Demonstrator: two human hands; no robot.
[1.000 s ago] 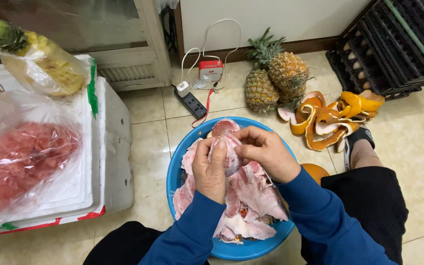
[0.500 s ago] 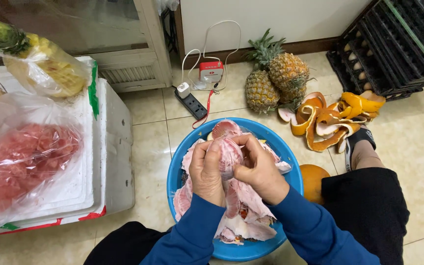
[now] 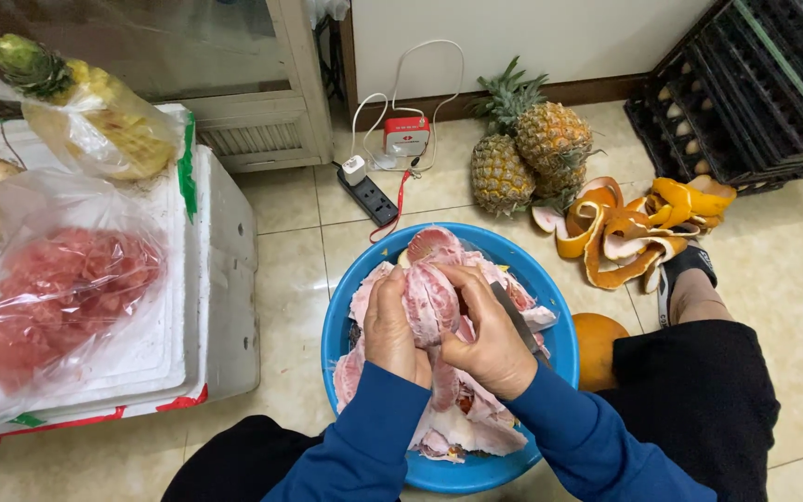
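both hands have closed in — left hand and right hand clamp one pomelo segment — two pineapples beyond.

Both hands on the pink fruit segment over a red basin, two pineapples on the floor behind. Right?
Not quite: the basin is blue, not red. The head view shows the left hand and right hand on the pink fruit segment over it, two pineapples behind.

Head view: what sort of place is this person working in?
Probably the tiled floor of a small fruit shop or home kitchen used for fruit preparation. Both hands hold a pink pomelo segment over a round blue plastic basin of peeled flesh, beside two whole pineapples and stacked black plastic crates.
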